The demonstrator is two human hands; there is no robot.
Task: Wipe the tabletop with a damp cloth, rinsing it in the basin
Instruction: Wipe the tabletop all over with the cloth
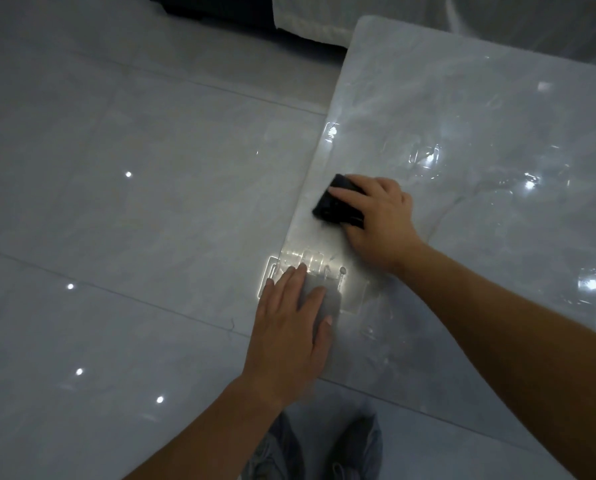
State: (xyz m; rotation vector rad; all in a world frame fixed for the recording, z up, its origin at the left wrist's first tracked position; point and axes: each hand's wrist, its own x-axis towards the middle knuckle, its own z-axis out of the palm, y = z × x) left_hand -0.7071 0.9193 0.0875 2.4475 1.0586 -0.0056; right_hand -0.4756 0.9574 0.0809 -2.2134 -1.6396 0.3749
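Black cloth (338,206) sits at the surface's (480,116) left edge, pressed under the right hand's (379,220) flat fingers, with most of the surface lying to its right. The left hand (289,327) (flat, holding nothing) rests by the near-left corner.

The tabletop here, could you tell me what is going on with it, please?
A person is wiping the glossy tabletop. Their right hand presses a dark cloth flat near the table's edge, while the left hand rests flat on the same edge, closer to them. The tiled floor lies beside the table.
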